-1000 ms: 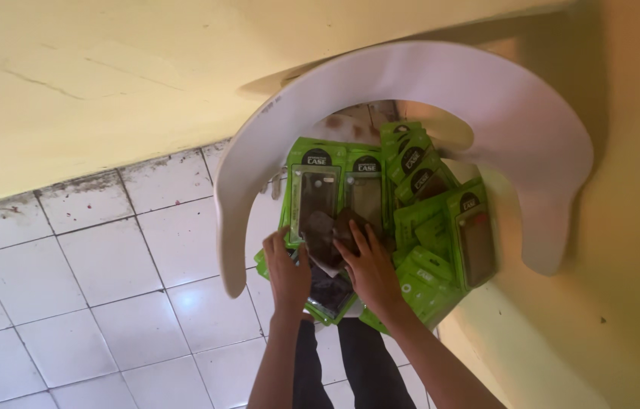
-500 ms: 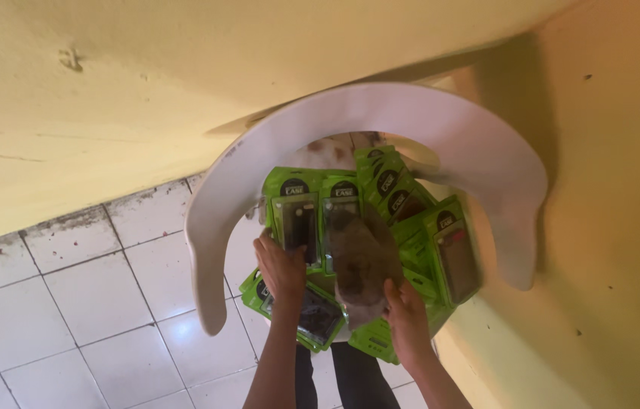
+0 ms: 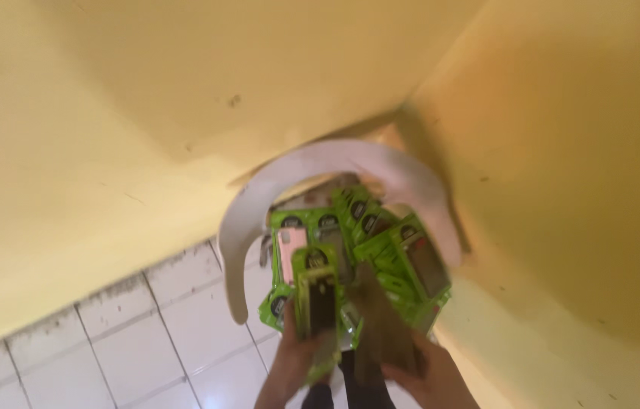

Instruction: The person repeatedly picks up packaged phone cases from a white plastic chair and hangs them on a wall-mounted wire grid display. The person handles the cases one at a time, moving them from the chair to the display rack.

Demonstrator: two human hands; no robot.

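A white plastic chair (image 3: 238, 227) stands in a corner, its seat heaped with several green blister packs (image 3: 399, 246) of flat phone-case-like items. My left hand (image 3: 290, 365) is shut on one green pack (image 3: 315, 297), held upright in front of the pile. Beside it, my right hand (image 3: 427, 373) grips a flat dark brownish item (image 3: 377, 327) that is blurred by motion. Both hands are at the near edge of the chair seat, low in the view.
Two yellow walls (image 3: 562, 151) meet behind the chair. White floor tiles (image 3: 146, 333) with dark grout lie to the left. My dark trouser legs (image 3: 335, 390) show between my forearms.
Both hands have drawn back from the pile toward me, each now lifting an item off it. The view has swung up and away, so the chair looks smaller.
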